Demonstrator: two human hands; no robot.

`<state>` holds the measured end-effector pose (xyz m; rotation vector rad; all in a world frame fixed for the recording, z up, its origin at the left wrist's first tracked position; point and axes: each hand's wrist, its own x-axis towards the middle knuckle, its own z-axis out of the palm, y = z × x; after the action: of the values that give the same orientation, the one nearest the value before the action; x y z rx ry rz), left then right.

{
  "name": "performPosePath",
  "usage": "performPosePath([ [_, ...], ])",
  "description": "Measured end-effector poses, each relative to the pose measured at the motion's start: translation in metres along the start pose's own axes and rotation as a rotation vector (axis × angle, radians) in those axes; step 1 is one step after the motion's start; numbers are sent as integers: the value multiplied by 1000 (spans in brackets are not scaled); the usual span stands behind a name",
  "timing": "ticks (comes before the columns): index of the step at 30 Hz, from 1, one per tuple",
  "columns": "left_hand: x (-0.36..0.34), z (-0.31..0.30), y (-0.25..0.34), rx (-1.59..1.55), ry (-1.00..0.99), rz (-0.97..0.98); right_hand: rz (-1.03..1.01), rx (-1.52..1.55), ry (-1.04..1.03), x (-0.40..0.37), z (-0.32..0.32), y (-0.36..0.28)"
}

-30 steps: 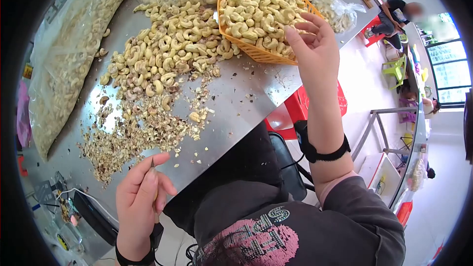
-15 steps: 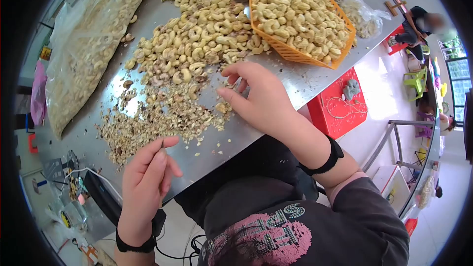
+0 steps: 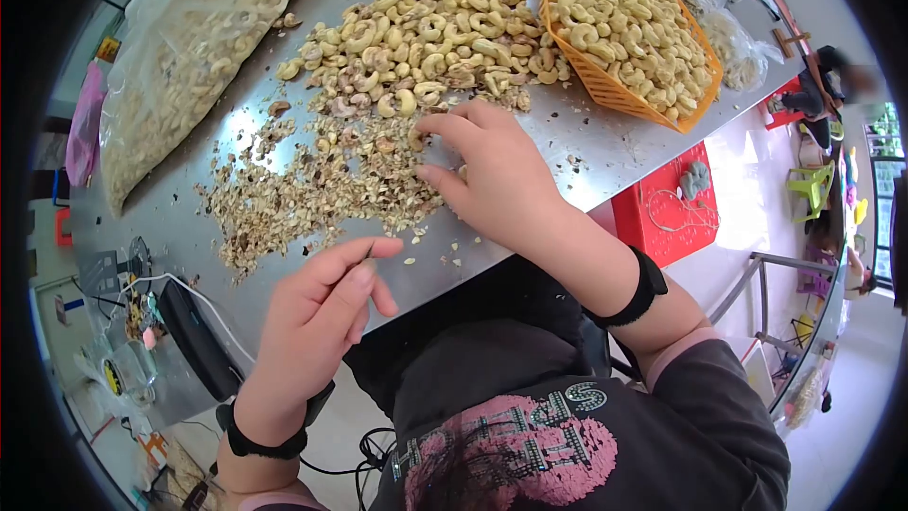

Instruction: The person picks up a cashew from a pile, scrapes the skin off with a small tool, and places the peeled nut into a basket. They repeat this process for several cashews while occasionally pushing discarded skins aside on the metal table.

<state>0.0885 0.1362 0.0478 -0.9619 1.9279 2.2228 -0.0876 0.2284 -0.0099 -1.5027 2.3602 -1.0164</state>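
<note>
My left hand [image 3: 326, 298] is closed in a pinch at the near table edge, on a thin tool with a small dark tip [image 3: 369, 252]; most of the tool is hidden by the fingers. My right hand [image 3: 487, 166] reaches over the near edge of a heap of cashews [image 3: 445, 33], its thumb and forefinger curled and apart. One brownish cashew [image 3: 416, 138] lies against its forefinger tip. Something pale shows under the palm, too covered to make out. Left of this hand spread skin flakes and broken bits [image 3: 303, 189].
An orange basket [image 3: 605, 90] full of cashews stands right of the heap. A large clear bag [image 3: 180, 85] of cashews lies at the left of the metal table [image 3: 241, 308]. Beyond the table edge is a red stool [image 3: 667, 213]. A person [image 3: 823, 85] sits farther off.
The view has shifted, so the table contents appear farther right and higher. My right hand has moved left toward the heap, its forefinger now at a cashew. My left hand keeps its pinch.
</note>
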Motion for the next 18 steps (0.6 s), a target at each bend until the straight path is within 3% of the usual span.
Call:
performPosePath([
  [7,-5,-8,-5,-51,-2,-14,-45,-121,58,9,10,-5],
  [9,-5,-10,-7,-36,12,5,-184,-175,208,10,22,-2],
  [13,-5,-12,-11,-27,2,29,-210,-211,170,11,27,-1],
  [15,-6,-13,-12,-45,9,25,-64,-145,-28,12,20,-3],
  [18,-7,-15,-11,-82,21,13,38,-115,15,14,15,-4],
])
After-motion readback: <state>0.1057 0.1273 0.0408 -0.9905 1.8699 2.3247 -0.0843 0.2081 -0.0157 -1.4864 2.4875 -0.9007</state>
